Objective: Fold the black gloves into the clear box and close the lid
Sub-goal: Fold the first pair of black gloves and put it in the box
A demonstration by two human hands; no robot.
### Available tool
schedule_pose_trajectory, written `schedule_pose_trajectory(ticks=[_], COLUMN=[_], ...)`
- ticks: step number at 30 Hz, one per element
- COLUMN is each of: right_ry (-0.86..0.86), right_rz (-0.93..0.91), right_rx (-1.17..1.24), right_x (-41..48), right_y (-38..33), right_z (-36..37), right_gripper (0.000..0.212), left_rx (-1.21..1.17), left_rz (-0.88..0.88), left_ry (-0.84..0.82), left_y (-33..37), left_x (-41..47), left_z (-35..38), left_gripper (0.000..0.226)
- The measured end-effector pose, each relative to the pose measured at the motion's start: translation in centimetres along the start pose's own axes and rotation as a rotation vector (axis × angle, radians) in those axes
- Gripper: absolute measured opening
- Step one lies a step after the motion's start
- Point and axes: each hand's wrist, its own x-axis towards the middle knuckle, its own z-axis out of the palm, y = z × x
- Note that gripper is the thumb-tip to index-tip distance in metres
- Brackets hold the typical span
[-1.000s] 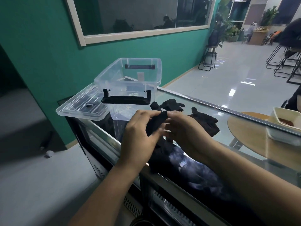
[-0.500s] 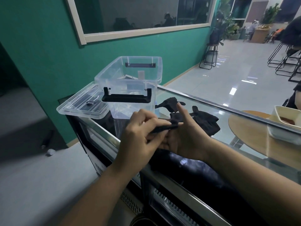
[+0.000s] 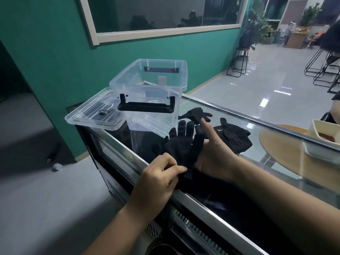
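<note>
One black glove (image 3: 181, 144) is held flat and spread, its cuff toward the person, just in front of the clear box (image 3: 149, 92). Its cuff edge is pinched between thumb and forefinger of the left hand (image 3: 158, 178); the remaining fingers of that hand are curled in. The glove is backed by the right hand (image 3: 214, 155), whose forefinger is extended upward while the other fingers are hidden behind the fabric, so their state cannot be told. No fold is seen in this glove.

Two further dark glove items are noted on the bench (image 3: 239, 126): a loose glove (image 3: 196, 114) lying just beside the box, and a bunched heap of black gloves (image 3: 234, 136) to its right. The count within the heap cannot be determined.

The box stands open, its black handle (image 3: 146, 106) facing the person. No glove is seen inside it, though a small unclear item shows through the wall. The lid (image 3: 95, 115) lies beside the box on the left, overhanging the bench edge.

Progress is judged early: folding is at the stage of laying out the first glove; the placing of all gloves and the fitting of the lid are outstanding.

The bench is a glass-topped cabinet with a metal rim and vented front. A teal wall with a framed window (image 3: 161, 15) stands behind. A polished floor, black stools (image 3: 320, 65), a potted plant and a round wooden table (image 3: 287, 144) bearing a white tray (image 3: 323, 140) are recorded to the right.
</note>
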Motion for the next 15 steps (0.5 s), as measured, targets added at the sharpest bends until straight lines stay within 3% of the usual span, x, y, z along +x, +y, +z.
schedule_pose_trajectory(ticks=[6,12,15], right_ry=[0.036,0.029,0.017], right_rz=[-0.028,0.016,0.022], right_rx=[0.008,0.002,0.055], right_x=[0.3,0.6,0.7], right_y=[0.7,0.8,0.9], right_z=[-0.6,-1.1,-1.5], right_gripper=[0.087,0.09,0.076], left_rx=[-0.027,-0.065,-0.213], left_rz=[-0.024,-0.018,-0.163], left_ry=[-0.037,-0.089,-0.031], left_y=[0.7,0.8,0.9], left_x=[-0.2,-0.3,0.5], left_z=[0.5,0.4,0.0], left_gripper=[0.034,0.024,0.022])
